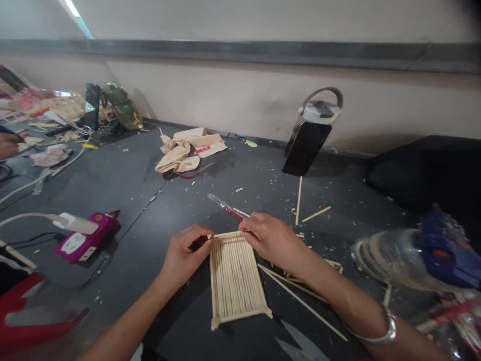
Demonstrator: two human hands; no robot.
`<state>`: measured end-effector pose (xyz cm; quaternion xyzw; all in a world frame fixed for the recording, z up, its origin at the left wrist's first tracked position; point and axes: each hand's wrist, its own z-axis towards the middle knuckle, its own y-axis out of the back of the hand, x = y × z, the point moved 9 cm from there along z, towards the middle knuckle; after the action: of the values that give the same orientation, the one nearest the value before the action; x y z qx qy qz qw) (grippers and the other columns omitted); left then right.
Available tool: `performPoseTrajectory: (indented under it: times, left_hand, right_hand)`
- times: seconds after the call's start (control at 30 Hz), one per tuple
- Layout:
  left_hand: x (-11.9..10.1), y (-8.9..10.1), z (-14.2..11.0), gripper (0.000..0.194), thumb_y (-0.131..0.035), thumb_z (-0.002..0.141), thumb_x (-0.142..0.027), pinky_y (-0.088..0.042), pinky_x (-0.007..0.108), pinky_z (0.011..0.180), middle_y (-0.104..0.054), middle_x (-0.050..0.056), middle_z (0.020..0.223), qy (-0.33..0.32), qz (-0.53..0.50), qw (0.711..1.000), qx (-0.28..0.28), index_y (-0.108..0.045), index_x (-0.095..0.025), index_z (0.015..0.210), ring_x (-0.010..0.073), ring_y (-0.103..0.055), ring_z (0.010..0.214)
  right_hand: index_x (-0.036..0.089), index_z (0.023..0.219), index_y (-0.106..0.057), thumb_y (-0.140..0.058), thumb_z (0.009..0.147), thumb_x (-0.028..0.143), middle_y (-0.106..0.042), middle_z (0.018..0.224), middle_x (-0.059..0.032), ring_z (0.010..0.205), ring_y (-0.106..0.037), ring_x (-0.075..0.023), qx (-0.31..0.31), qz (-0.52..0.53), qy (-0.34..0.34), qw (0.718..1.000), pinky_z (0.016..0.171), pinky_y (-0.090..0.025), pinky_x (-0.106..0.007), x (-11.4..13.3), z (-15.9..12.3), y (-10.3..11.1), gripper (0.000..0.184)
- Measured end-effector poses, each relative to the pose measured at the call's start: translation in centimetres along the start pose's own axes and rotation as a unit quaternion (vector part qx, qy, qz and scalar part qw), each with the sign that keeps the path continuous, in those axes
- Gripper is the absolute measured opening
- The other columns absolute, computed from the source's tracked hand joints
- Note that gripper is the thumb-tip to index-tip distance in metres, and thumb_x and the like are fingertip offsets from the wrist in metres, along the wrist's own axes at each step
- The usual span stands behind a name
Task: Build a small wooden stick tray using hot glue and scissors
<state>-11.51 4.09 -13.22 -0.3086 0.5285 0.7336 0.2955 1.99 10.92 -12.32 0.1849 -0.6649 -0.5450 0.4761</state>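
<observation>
A flat panel of thin wooden sticks [238, 276], laid side by side within a stick frame, lies on the dark table before me. At its far left corner, my left hand [190, 248] pinches the frame between thumb and fingers. My right hand [268, 238] is closed on the far right corner, its fingertips partly hiding that joint. A crossing stick [227, 234] runs along the far edge between both hands. Just beyond my right hand lies a clear tube with a red part [227, 205]. Loose sticks [300, 293] rest under and beside my right forearm.
A phone [307, 149] leans on a bottle [321, 111] at the back. Crumpled brown paper [180, 155] lies behind the panel. A purple power adapter [88, 238] with cables is at left, a large clear bottle [391, 255] at right. Scissor blades [300, 343] show in front. Another person's hand [9, 145] is far left.
</observation>
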Motion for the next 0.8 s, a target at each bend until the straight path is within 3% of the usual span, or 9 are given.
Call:
performPoseTrajectory:
  times: [0.47,0.53,0.57,0.63,0.7,0.8]
  left_hand:
    - [0.3,-0.1,-0.1,0.009,-0.058,0.081,-0.016,-0.049,0.022,0.063,-0.070,0.002,0.080,0.016,0.019,1.000,0.005,-0.067,-0.019,0.081,0.0130,-0.063,0.069]
    - [0.5,-0.2,0.0,0.009,-0.059,0.079,-0.016,-0.049,0.022,0.063,-0.070,0.001,0.081,0.031,0.020,0.999,0.011,-0.067,-0.020,0.082,0.0129,-0.063,0.069]
    - [0.7,-0.2,-0.1,0.010,-0.060,0.078,-0.016,-0.049,0.023,0.063,-0.069,0.000,0.081,0.042,0.015,0.999,0.014,-0.067,-0.020,0.084,0.0128,-0.063,0.069]
    - [1.2,-0.2,-0.2,0.013,-0.061,0.077,-0.016,-0.050,0.023,0.065,-0.068,0.000,0.083,0.061,0.000,0.998,0.019,-0.067,-0.021,0.087,0.0126,-0.062,0.069]
    - [1.5,-0.2,-0.3,0.015,-0.062,0.077,-0.018,-0.051,0.024,0.065,-0.068,0.001,0.085,0.067,-0.015,0.997,0.021,-0.067,-0.020,0.091,0.0126,-0.062,0.069]
    - [1.8,-0.1,-0.6,0.014,-0.062,0.078,-0.024,-0.052,0.025,0.067,-0.068,0.004,0.091,0.059,-0.031,0.997,0.025,-0.068,-0.020,0.091,0.0132,-0.063,0.071]
  right_hand:
    - [0.016,0.083,-0.063,-0.049,0.092,0.015,-0.063,0.081,-0.0057,0.080,-0.060,-0.0190,0.004,0.031,-0.006,0.999,0.071,-0.043,-0.030,-0.4,0.1,-0.2,0.017]
    - [0.015,0.091,-0.065,-0.053,0.090,0.016,-0.064,0.085,-0.0064,0.080,-0.060,-0.0190,0.007,0.043,-0.011,0.999,0.072,-0.043,-0.030,-0.6,0.1,-0.2,0.012]
    - [0.014,0.100,-0.064,-0.055,0.088,0.017,-0.065,0.087,-0.0065,0.080,-0.060,-0.0190,0.009,0.049,-0.015,0.999,0.071,-0.044,-0.029,-0.8,0.1,-0.1,0.015]
    - [0.013,0.125,-0.054,-0.058,0.086,0.017,-0.066,0.087,-0.0050,0.076,-0.061,-0.0181,0.013,0.065,-0.025,0.998,0.068,-0.045,-0.028,-1.0,0.1,0.0,0.039]
    - [0.014,0.135,-0.044,-0.060,0.083,0.015,-0.067,0.082,-0.0016,0.070,-0.060,-0.0163,0.023,0.079,-0.032,0.996,0.062,-0.044,-0.026,-1.2,0.1,0.0,0.055]
    - [0.014,0.114,-0.060,-0.063,0.079,0.011,-0.066,0.079,-0.0011,0.069,-0.060,-0.0151,0.039,0.087,-0.042,0.995,0.063,-0.046,-0.026,-1.5,0.3,-0.2,0.035]
